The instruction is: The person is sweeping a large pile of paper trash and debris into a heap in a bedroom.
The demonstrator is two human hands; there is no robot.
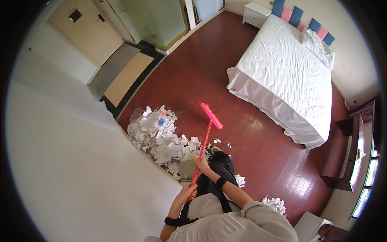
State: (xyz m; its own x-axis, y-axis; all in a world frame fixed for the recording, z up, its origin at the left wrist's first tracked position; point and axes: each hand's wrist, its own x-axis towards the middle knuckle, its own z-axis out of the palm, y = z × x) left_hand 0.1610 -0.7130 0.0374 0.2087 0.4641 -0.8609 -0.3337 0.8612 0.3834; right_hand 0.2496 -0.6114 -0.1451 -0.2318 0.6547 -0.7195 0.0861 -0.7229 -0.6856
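Note:
A pink broom with a long red handle is in both my hands, its head low over the dark red wood floor. My left hand grips the handle near its end, close to my waist. Farther up the handle, my right hand is closed around it. Left of the broom, a large heap of torn white paper and clear plastic lies along the wall, with a crumpled blue piece on it. A few paper scraps lie near my shoe.
A grey bin or box stands beside my legs among the paper. More paper piles lie at the lower right. A bed with white sheets fills the upper right, a white nightstand beyond it. The white wall borders my left side.

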